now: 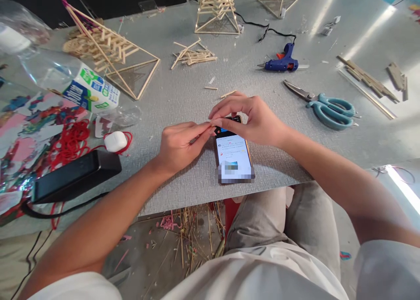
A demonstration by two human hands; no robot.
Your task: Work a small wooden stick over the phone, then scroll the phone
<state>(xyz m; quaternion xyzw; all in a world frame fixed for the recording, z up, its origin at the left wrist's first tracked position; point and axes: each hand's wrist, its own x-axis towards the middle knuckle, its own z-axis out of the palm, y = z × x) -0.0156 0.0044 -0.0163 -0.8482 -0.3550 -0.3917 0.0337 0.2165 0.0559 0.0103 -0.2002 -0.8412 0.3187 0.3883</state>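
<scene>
My left hand (180,144) and my right hand (251,118) meet at the fingertips over the grey table (183,94), pinching a small thin wooden stick (206,126) between them. Directly under the fingers lies a smartphone (233,153) with its screen lit, near the table's front edge. The stick is mostly hidden by my fingers.
A stick pyramid frame (111,59) lies tipped at the left, two more (216,9) stand at the back. Loose sticks (193,56), a blue glue gun (282,63), teal scissors (328,107), a plastic bottle (75,83), red string (70,140), a white earbud case (115,141) and a black power bank (75,175) lie around.
</scene>
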